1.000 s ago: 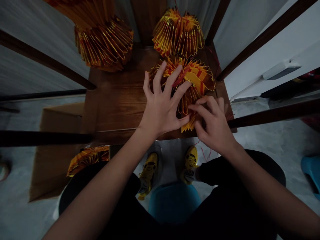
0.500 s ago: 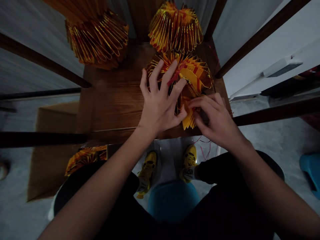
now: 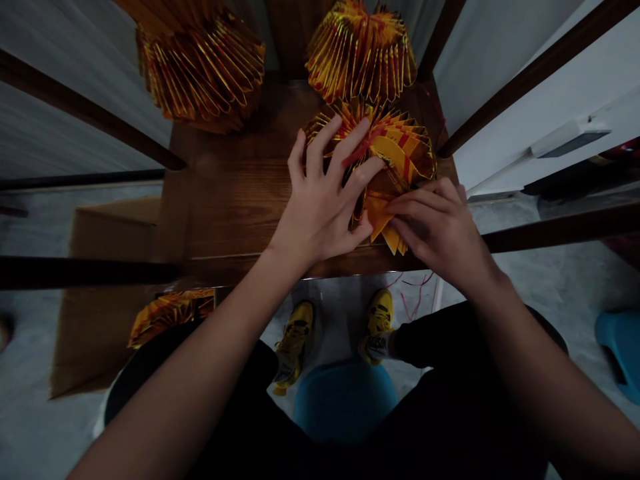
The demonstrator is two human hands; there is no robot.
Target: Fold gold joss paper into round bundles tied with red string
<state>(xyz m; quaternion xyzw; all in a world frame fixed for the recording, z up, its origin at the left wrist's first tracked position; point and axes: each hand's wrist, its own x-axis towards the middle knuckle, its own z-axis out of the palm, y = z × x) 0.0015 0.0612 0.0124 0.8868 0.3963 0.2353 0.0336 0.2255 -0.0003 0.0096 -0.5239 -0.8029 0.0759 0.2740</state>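
A round piece of pleated yellow-and-red paper, edged in gold, lies on the dark wooden surface with a red ribbon across its middle. Over its left side rests my left hand, fingers spread and fingertips touching the pleats. My right hand pinches a folded yellow paper flap at the front edge of the piece, between thumb and fingers. The left thumb is close beside that flap. Part of the pleated paper is hidden beneath my left hand.
Behind stand another pleated paper piece and a taller pleated stack at the left. Dark wooden bars flank the wooden surface. Below are an open cardboard box, a blue stool and red strings.
My right hand has moved slightly to the right, and the yellow flap is drawn out and spread further that way. The left hand keeps its place on the pleats. The view has shifted slightly.
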